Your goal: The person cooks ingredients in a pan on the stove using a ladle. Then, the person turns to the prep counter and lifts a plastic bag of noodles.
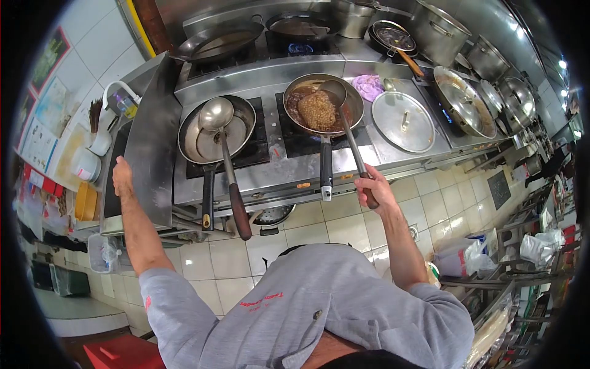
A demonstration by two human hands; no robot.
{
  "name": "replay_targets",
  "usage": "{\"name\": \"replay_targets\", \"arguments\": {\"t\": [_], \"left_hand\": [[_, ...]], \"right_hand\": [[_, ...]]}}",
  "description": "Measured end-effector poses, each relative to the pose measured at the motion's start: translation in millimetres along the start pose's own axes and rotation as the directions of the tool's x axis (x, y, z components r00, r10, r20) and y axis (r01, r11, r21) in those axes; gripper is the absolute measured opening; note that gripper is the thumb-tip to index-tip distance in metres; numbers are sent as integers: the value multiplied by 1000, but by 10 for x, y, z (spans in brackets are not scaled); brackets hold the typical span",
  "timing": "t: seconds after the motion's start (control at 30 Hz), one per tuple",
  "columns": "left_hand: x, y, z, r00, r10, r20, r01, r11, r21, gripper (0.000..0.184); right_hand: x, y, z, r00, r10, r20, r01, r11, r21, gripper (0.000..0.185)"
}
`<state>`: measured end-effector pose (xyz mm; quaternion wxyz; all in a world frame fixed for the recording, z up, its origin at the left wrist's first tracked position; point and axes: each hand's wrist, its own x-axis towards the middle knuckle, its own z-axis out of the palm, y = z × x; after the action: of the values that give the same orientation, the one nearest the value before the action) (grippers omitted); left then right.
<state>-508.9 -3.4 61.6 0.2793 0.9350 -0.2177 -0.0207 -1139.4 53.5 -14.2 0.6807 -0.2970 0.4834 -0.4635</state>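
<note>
My right hand (376,187) is wrapped round the dark handle of a ladle (353,144). The ladle's bowl rests in a frying pan (326,142) of brown sauce, against a mound of light-brown grainy food (316,111). Off to the left, my left hand (123,177) is beside the steel side panel (147,141), fingers curled and thumb up; what they close on, if anything, is hidden. Between my hands, a second frying pan (209,169) sits on a burner with another ladle (216,114) lying across it, its wooden handle over the stove's front edge.
A flat lid (404,122) and a purple cloth (367,87) lie right of the sauce pan. Two woks (221,43) (301,27) stand on back burners, a blue flame under the right one. Stock pots (439,37) and a lidded pan (464,101) stand at right. A tap (120,89) is at left.
</note>
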Motion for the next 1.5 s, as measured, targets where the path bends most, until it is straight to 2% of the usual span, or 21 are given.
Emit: {"name": "replay_targets", "arguments": {"t": [0.1, 0.13, 0.23, 0.37, 0.6, 0.7, 0.77, 0.8, 0.83, 0.87, 0.93, 0.97, 1.0, 1.07, 1.1, 1.17, 1.33, 1.5], "left_hand": [[-154, 44, -59, 998, -67, -18, 69, 994, 86, 64], [-63, -5, -13, 998, -49, -29, 51, 996, 72, 64], [18, -26, 33, 997, -34, -70, 38, 998, 59, 64], [35, -37, 27, 993, -56, -106, 62, 996, 58, 64], [21, -36, 36, 989, -64, -130, 72, 995, 63, 65], [-14, -6, 21, 989, -62, -137, 72, 995, 68, 64], [-22, -13, 23, 989, -58, -137, 67, 995, 68, 65], [-24, -25, 30, 989, -59, -138, 69, 995, 70, 65], [-16, -34, 38, 989, -55, -137, 64, 996, 64, 65], [-5, -37, 30, 989, -51, -138, 60, 997, 58, 65], [-2, -22, 14, 989, -58, -136, 66, 996, 56, 66], [-4, -18, 21, 990, -61, -127, 69, 996, 57, 66], [-4, -18, 26, 990, -63, -124, 71, 996, 56, 66], [-5, -13, 22, 989, -60, -135, 69, 996, 62, 66], [-1, -13, 22, 989, -64, -134, 73, 995, 61, 66], [7, -15, 19, 990, -72, -125, 78, 996, 46, 66], [-25, 11, -12, 989, -76, -130, 84, 994, 62, 67], [7, 10, 15, 987, -82, -138, 89, 995, 49, 67]], "right_hand": [[-140, -12, -95, 996, -94, 6, 93, 974, -207, 66], [-186, -20, -129, 996, -92, 9, 92, 973, -211, 66], [-348, -97, -173, 986, -152, -63, 102, 865, -491, 74], [-557, -108, -263, 981, -188, -56, 117, 788, -605, 75], [-394, 126, -250, 987, -144, -71, 69, 778, -624, 76], [-188, 146, -174, 975, -214, -59, 132, 772, -622, 73], [-101, 111, -147, 972, -219, -79, 120, 763, -635, 71], [-74, 108, -138, 969, -229, -94, 115, 753, -648, 70], [67, 238, -269, 949, -307, -72, 174, 699, -694, 68], [120, 250, -295, 949, -309, -66, 179, 698, -693, 68], [214, 250, -334, 942, -329, -73, 153, 611, -777, 68], [147, 122, -204, 964, -237, -117, 91, 712, -696, 68], [136, 102, -168, 964, -238, -117, 90, 709, -699, 68], [132, 57, -123, 983, -150, -106, 68, 832, -550, 70], [113, 21, -88, 983, -150, -104, 68, 830, -554, 70], [48, -62, -18, 997, -60, -41, 43, 939, -341, 73], [-230, -14, -48, 998, -41, -52, 21, 943, -331, 73], [-442, -17, -140, 993, -106, -53, 68, 879, -473, 73]]}}
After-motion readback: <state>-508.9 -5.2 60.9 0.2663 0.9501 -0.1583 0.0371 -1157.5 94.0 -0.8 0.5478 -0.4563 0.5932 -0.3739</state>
